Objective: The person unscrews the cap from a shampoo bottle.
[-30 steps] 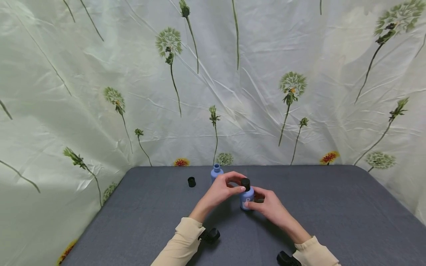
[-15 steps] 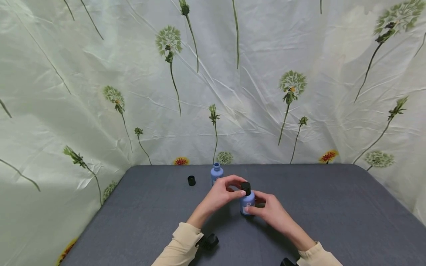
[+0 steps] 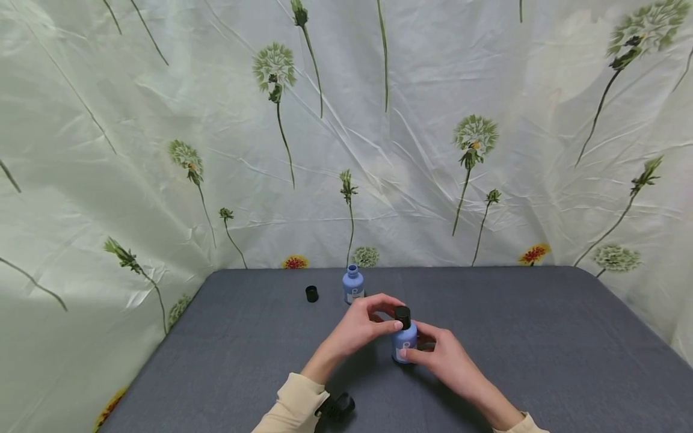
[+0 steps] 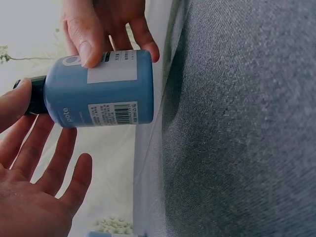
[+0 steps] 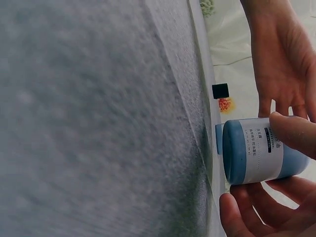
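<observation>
I hold the blue bottle (image 3: 403,338) near the middle of the dark grey table (image 3: 541,337), upright with its base just clear of the surface. My left hand (image 3: 360,328) pinches its black cap (image 3: 402,316) between thumb and fingers, the remaining fingers spread out. My right hand (image 3: 444,358) grips the body, thumb on one side and fingers on the other.

The front bears a pale logo that looks like a letter P. Near the shoulder I read small white lettering as "pote", though I can't be sure of every letter. Below it, a white barcode label (image 4: 113,114) carries tiny lines of print beside the bars, too small to make out. The white front label (image 5: 261,148) has rows of Chinese characters and a dark strip with minute lettering, partly under my thumb.

Farther back stands a second blue bottle (image 3: 353,284), its mouth uncovered, with a similar pale logo over a white label. A loose black cap (image 3: 311,294) sits to its left.
</observation>
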